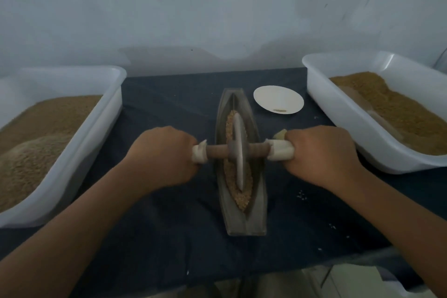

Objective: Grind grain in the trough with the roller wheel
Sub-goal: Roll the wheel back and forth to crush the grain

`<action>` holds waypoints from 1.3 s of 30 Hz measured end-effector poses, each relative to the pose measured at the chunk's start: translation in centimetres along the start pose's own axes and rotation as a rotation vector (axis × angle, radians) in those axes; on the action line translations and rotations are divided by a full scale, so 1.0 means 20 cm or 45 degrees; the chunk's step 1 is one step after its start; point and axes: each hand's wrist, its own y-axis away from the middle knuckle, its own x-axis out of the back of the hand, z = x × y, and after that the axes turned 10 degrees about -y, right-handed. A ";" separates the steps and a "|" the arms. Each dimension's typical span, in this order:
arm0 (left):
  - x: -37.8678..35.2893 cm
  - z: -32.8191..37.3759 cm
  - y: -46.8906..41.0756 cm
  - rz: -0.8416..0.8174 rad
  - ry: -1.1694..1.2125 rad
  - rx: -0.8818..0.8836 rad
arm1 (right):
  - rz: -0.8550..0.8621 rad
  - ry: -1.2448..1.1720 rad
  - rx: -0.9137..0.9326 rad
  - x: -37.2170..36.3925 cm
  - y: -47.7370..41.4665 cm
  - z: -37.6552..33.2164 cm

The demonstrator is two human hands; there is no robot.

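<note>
A grey boat-shaped trough (242,221) lies lengthwise on the dark cloth in the middle of the table. Tan grain (244,197) fills its groove. The grey roller wheel (240,150) stands upright in the groove, near the trough's middle, on a brown axle that crosses it. My left hand (164,156) grips the cloth-wrapped left end of the axle. My right hand (321,155) grips the wrapped right end. Both fists are level with each other on either side of the trough.
A white tub (106,113) of brown grain stands at the left, and a second white tub (338,113) of grain at the right. A small white plate (278,101) with a few grains lies behind the trough. A pale wall closes the back.
</note>
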 end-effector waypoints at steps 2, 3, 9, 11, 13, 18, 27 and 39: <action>-0.01 0.00 -0.08 -0.043 -0.029 0.046 | -0.037 0.054 -0.086 -0.04 -0.08 0.02; -0.01 0.00 -0.17 -0.062 -0.038 0.085 | -0.056 0.082 -0.153 -0.07 -0.15 0.03; 0.08 0.00 -0.47 -0.150 -0.012 0.203 | -0.102 0.000 -0.286 -0.15 -0.43 0.07; 0.10 0.02 -0.37 -0.121 -0.040 0.144 | -0.127 0.047 -0.293 -0.13 -0.32 0.07; 0.08 0.02 -0.20 -0.027 -0.092 0.039 | -0.073 0.069 -0.196 -0.09 -0.14 0.05; -0.01 0.00 -0.07 0.045 -0.060 0.061 | 0.057 -0.011 -0.021 -0.04 -0.01 0.00; 0.03 0.00 -0.42 -0.146 0.016 0.269 | -0.126 0.091 -0.249 -0.08 -0.42 0.04; -0.04 0.00 -0.37 -0.153 0.064 0.339 | -0.169 0.219 -0.186 -0.06 -0.44 0.01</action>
